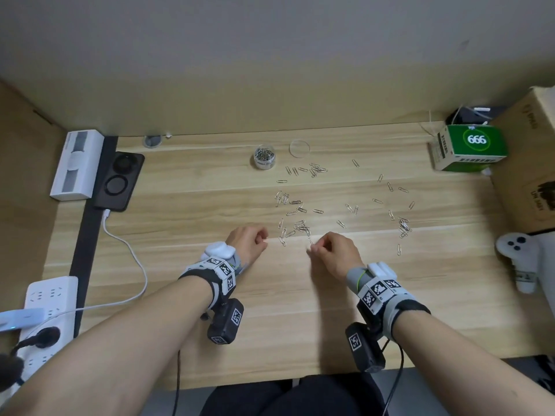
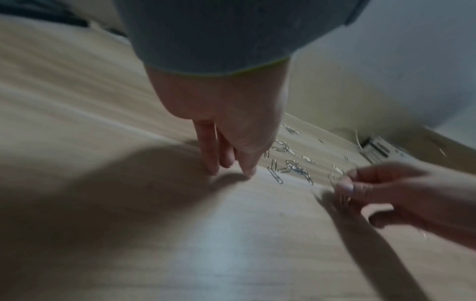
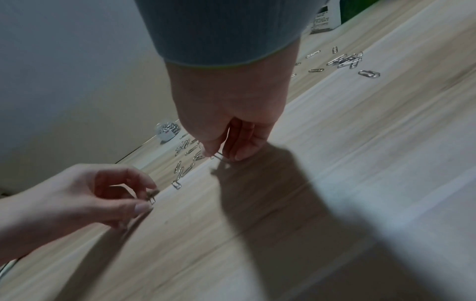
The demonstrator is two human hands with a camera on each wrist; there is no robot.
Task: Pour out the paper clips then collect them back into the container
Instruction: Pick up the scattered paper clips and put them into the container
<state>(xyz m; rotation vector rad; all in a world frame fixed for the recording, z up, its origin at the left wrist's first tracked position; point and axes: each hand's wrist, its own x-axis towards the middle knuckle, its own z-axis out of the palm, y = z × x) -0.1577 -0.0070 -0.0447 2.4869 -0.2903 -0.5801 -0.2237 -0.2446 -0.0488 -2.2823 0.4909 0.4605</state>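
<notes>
Paper clips (image 1: 303, 205) lie scattered over the surface (image 1: 186, 283) on our side of the open container (image 1: 264, 157), which already holds some; its clear lid (image 1: 299, 148) rests just beside it. Our right hand (image 1: 333, 250) pinches one clip (image 3: 222, 157) at the surface; our left hand (image 1: 249, 240) pinches another (image 3: 152, 200), fingers (image 3: 139, 178) curled. The container stands well beyond both hands, so a thin clip may slip from a fingertip pinch in transit, or miss the narrow mouth. Linked clips near the right hand could drag neighbours along.
</notes>
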